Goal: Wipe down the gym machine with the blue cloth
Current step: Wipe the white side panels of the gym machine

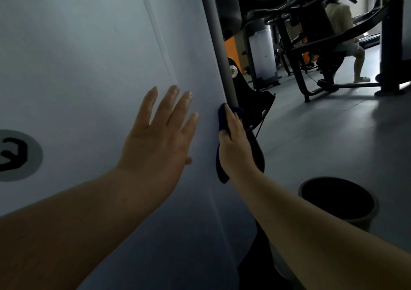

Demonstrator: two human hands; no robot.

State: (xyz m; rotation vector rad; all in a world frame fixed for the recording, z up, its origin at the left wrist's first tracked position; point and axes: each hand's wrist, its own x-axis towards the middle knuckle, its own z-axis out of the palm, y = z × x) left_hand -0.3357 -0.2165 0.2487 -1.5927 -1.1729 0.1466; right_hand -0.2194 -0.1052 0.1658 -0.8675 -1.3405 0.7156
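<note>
1. While your left hand (155, 143) lies flat on the pale panel (89, 56) of the gym machine, its fingers (169, 103) are straight and spread, holding nothing; it looks placed there to brace you as you lean in.
2. Your right hand (233, 149) holds the blue cloth (222, 120), fingers curled round the bunched fabric, at the centre of the frame. The cloth is pressed against the panel's right edge, where it meets the grey upright post (219, 45), and a loose end hangs below your wrist.
3. That grip seems chosen so the cloth wraps the narrow edge instead of skating over the flat face, which suggests the seam beside the post is the part in hand.
4. The panel fills the left half of the frame, smooth and matte, with a round grey logo (15, 155) at the left edge.
5. Right of the post, a black bracket (255, 103) sits behind your hand.
6. Lower right, a dark round bucket (338, 200) stands on the grey floor (333, 134).
7. Upper right, another machine (315, 34) stands in the dim room, with a person (342, 22) seated at it.
</note>
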